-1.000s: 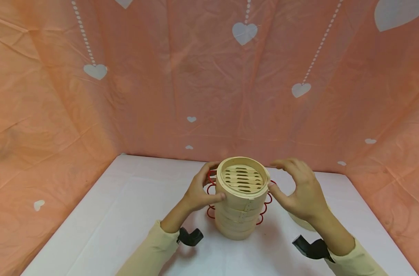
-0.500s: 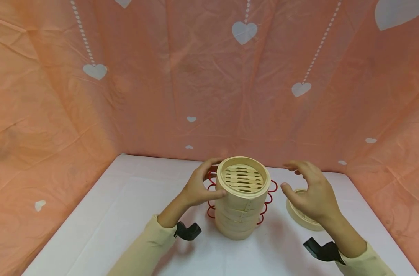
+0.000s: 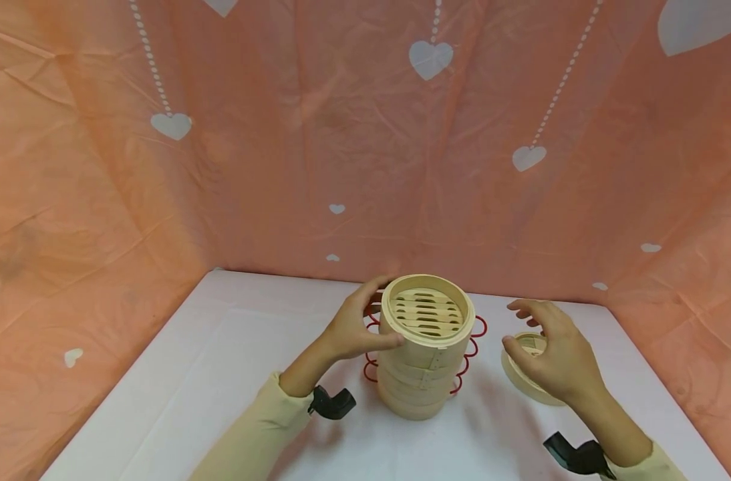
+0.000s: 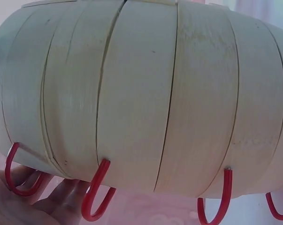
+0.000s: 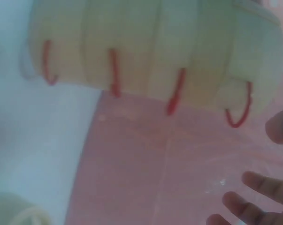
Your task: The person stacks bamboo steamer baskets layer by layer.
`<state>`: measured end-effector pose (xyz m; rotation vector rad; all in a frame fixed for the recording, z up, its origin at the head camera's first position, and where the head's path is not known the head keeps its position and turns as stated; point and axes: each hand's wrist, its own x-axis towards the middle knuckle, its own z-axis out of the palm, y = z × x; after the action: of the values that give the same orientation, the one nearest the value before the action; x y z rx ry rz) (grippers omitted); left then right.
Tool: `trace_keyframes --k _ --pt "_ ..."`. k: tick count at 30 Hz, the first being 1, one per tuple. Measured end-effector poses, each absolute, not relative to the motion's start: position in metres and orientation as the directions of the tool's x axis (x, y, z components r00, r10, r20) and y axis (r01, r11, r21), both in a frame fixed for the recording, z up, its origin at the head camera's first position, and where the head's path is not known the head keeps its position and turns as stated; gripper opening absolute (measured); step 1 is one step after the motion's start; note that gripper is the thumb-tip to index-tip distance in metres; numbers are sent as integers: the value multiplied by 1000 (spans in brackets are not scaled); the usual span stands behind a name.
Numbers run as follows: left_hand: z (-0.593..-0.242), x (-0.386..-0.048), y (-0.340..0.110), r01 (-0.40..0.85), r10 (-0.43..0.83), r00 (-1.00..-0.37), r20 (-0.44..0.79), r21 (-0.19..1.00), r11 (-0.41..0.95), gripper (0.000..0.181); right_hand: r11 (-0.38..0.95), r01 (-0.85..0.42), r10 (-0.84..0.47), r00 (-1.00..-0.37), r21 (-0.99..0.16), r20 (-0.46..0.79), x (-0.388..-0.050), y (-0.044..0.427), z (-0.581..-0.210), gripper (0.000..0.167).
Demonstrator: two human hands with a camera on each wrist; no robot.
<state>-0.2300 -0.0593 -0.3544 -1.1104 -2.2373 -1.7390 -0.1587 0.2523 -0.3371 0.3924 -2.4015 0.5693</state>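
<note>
A tall stack of bamboo steamer baskets [image 3: 424, 374] stands upright on the table, slats showing inside its open top. Red loop handles [image 4: 218, 197] stick out along both sides. My left hand [image 3: 352, 327] holds the stack near its top, thumb across the front and fingers round the back left side. In the left wrist view the fingers [image 4: 49, 204] show behind the red loops. Apart from the stack, my right hand [image 3: 554, 354] hovers at the right with fingers spread and bent loosely, nothing between them. Partly behind it lies a low round bamboo piece [image 3: 522, 382], its inside half hidden.
A white-covered table [image 3: 221, 347] carries everything. Orange-pink sheeting [image 3: 365, 167] with pale hearts rises at the back and both sides. A black wrist camera mount [image 3: 332, 403] sits on the left wrist, and another black mount [image 3: 578, 456] on the right.
My right hand has drawn away from the stack's upper right side, moving right and slightly down to the low bamboo piece. The left hand keeps its place on the stack.
</note>
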Motion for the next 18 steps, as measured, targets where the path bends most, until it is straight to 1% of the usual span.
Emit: trace_keyframes --k 10,18 --pt "-356 -231 -59 593 485 -731 480 799 103 83 877 -319 -78 -833 -360 548 -150 266 -360 42" --pt "-355 -230 -60 578 485 -739 467 809 103 83 887 -260 -54 -879 -382 474 -146 276 -373 34"
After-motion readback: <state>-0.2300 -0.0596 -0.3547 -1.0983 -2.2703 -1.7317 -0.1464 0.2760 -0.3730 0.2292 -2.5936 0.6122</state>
